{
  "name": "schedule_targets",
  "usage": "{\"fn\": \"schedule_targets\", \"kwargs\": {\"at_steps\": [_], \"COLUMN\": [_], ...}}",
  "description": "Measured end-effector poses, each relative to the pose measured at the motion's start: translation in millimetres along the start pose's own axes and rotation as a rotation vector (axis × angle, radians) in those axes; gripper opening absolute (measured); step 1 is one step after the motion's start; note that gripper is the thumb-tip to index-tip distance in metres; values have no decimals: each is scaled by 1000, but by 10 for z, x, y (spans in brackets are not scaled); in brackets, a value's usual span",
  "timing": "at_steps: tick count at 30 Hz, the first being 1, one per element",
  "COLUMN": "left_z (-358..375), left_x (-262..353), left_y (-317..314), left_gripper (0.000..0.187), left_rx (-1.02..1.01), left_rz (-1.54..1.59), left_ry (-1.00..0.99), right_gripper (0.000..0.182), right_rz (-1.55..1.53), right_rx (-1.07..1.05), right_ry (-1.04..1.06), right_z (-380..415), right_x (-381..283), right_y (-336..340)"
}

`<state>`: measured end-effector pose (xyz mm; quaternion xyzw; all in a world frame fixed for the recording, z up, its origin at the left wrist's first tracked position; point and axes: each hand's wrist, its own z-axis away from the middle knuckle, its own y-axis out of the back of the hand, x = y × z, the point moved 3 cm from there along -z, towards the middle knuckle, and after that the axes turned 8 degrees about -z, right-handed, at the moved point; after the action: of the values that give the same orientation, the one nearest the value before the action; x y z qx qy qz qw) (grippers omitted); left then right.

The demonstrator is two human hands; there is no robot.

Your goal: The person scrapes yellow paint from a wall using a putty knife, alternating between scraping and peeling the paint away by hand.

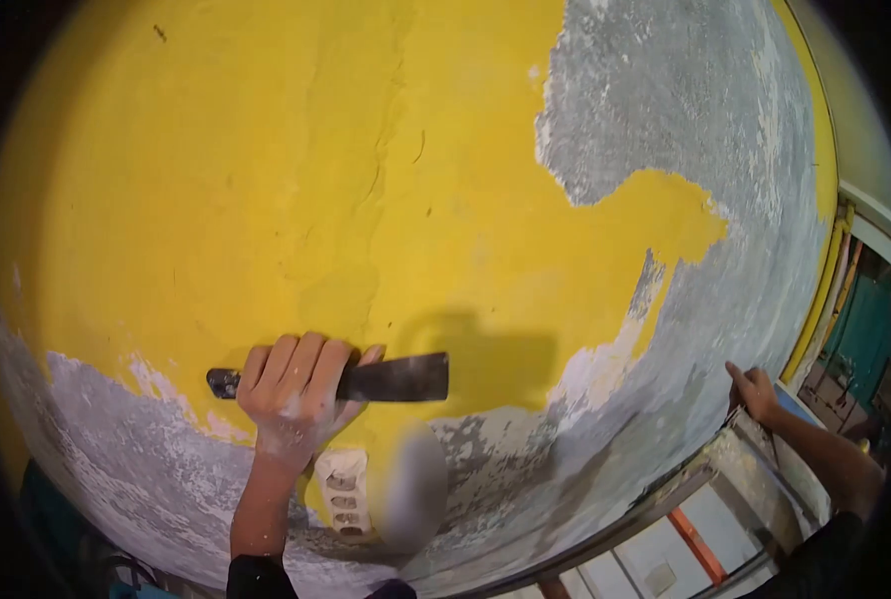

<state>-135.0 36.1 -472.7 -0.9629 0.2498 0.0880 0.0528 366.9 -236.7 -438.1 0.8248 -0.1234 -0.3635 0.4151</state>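
Observation:
My left hand (296, 389) is wrapped round the handle of a dark, flat-bladed scraper (405, 377), held sideways against the yellow painted wall (236, 200). Its blade points right and throws a shadow on the paint. White dust speckles the hand and wrist. Just below sits a pale socket plate (343, 489) with several openings. Beside that plate is a blurred whitish shape (415, 489) whose kind I cannot make out. Far to the right, my right hand (755, 394) rests by the wall's lower edge with one finger stretched out. No tool shows in it.
Bare grey patches (655, 90) with ragged paint edges spread across the upper right and along the bottom of the wall. A pale piece of furniture with an orange strip (697, 546) stands at the lower right. Beyond the wall's right edge is a green surface (860, 319).

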Motion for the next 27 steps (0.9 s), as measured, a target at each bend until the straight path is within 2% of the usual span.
{"fn": "schedule_targets", "kwargs": {"at_steps": [2, 4, 6, 8, 9, 11, 13, 15, 17, 19, 22, 24, 25, 27], "left_z": [23, 41, 62, 84, 92, 122, 154, 126, 120, 114, 157, 201, 229, 278], "left_x": [-14, -44, -75, -140, -169, -199, -200, -210, -192, -177, -220, -293, -337, -427], "left_y": [-9, -4, 11, 4, 22, 15, 15, 21, 39, 43, 71, 105, 110, 136], "left_gripper": [28, 28, 25, 26, 27, 29, 29, 28, 26, 26, 25, 24, 24, 27], "left_rx": [61, 35, 2, 16, 17, 33, 24, 31, 34, 32, 19, 49, 26, 62], "left_rz": [23, 52, 83, 99, 96, 106, 120, 121, 104, 97, 80, 28, 29, -10], "left_ry": [-7, 4, 29, 42, 53, 69, 71, 82, 71, 52, 27, 10, -5, -68], "right_gripper": [68, 70, 69, 63, 60, 54, 57, 60, 61, 68, 83, 103, 111, 102], "right_rz": [-15, 37, 109, 593, 621, 629, 561, 707, 630, 602, 465, 668, 704, 785], "right_rx": [-13, 32, 26, 118, 68, 45, -65, -225, -383, -379, -441, -342, -230, -266], "right_ry": [22, 64, 193, 227, 219, 175, 32, -31, -156, -226, -146, 57, 46, -257], "right_z": [-13, 31, -50, 109, 288, 708, 1109, 1465, 1869, 2188, 2594, 2805, 2854, 2830], "right_x": [14, -55, 127, -159, -419, -762, -903, -876, -1067, -1280, -1275, -1462, -1184, -1117], "right_y": [1, 0, 38, 154, 227, 430, 547, 620, 571, 615, 723, 594, 641, 671]}}
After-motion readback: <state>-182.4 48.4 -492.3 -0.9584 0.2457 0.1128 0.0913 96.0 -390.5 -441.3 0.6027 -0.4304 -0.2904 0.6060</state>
